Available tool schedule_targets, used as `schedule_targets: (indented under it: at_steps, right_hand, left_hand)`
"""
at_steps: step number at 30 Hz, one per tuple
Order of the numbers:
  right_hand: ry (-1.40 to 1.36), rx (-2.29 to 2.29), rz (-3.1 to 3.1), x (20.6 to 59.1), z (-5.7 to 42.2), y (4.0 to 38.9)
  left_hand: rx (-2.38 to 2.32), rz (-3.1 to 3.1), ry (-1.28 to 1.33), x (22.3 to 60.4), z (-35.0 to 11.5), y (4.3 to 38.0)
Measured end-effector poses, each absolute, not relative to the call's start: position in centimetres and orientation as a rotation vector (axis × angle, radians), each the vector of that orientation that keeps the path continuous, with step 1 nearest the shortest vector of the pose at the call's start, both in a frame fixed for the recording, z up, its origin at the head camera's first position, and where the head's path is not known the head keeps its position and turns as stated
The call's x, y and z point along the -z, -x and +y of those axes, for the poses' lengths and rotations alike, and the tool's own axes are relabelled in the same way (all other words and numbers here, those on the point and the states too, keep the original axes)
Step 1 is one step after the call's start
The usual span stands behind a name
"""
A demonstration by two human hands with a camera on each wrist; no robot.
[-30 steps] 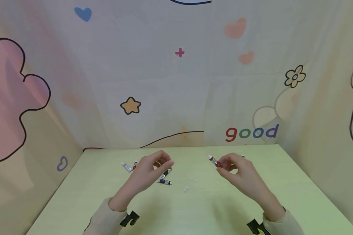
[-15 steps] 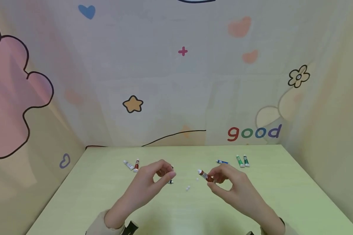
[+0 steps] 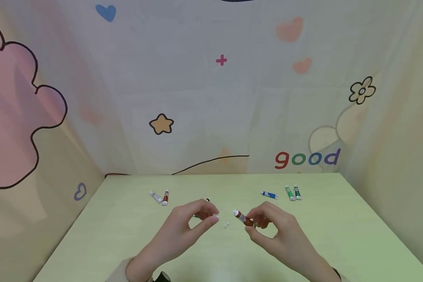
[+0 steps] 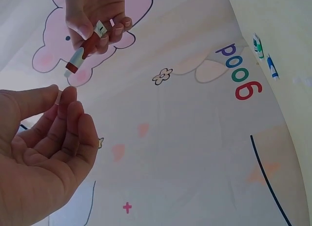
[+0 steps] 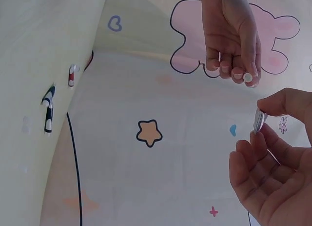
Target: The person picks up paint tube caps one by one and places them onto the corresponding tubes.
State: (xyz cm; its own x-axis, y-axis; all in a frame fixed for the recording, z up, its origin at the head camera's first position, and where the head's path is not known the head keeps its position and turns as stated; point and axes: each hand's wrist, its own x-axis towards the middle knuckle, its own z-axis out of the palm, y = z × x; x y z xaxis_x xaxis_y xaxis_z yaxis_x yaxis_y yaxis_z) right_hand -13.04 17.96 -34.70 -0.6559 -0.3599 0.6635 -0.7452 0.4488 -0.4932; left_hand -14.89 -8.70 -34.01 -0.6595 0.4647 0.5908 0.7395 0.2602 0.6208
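My left hand [image 3: 192,223] pinches a small white cap [image 5: 248,77] between thumb and index finger; it shows as a pale disc in the right wrist view. With thumb and fingertips my right hand [image 3: 275,227] holds a reddish-brown paint tube [image 3: 244,218] near its bottom end. The tube slants up to the left, its white tip toward the left hand, a short gap from the cap. Both hands are raised above the table. A few loose white caps [image 3: 226,225] lie on the table between them in the head view.
Back left on the table [image 3: 338,243] lie a white tube [image 3: 156,197] and a red tube [image 3: 165,197]. A blue tube [image 3: 269,195], a green tube [image 3: 290,193] and a dark green tube [image 3: 297,192] lie back right. Two dark tubes [image 5: 48,119] are mostly hidden behind the left hand in the head view.
Both hands have come lower and closer together. The right hand has brought the reddish-brown tube down and left, uncovering the blue and green tubes. The white cap in the left hand now shows.
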Motion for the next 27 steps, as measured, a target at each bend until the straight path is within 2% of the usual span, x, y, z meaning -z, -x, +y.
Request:
schedule_targets:
  at_steps: [27]
  right_hand:
    - [-1.157, -1.08, -2.088, 36.0, 16.2, 12.6]
  left_hand:
    - [1.327, -2.141, 1.141, 35.1, -8.0, 13.1]
